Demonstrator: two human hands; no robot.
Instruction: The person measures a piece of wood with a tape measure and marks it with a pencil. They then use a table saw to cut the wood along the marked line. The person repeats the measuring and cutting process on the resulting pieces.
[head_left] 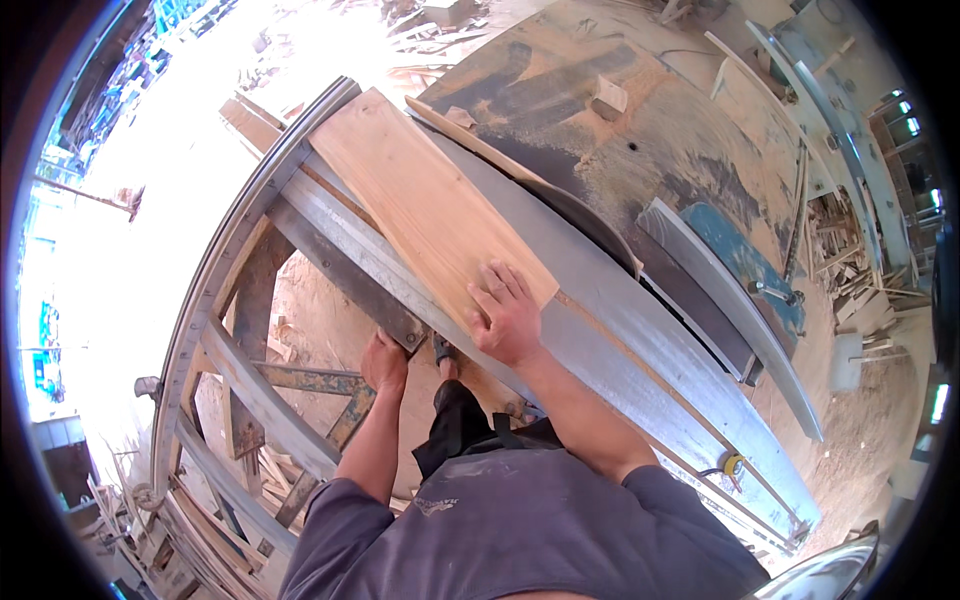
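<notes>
A long, pale wooden board lies flat and slanted across a grey metal machine table. My right hand rests on the board's near end, its fingers spread over the top face. My left hand is lower and to the left, curled at the near end of a dark metal bar that runs along the board's left side. Its fingertips are partly hidden, but the hand appears closed round the bar's end.
A thin wooden strip edges the sawdust-covered panel beyond the board. A curved-looking metal rail stands to the right. A yellow tape measure sits on the table's near right part. Frame beams and scrap wood lie left.
</notes>
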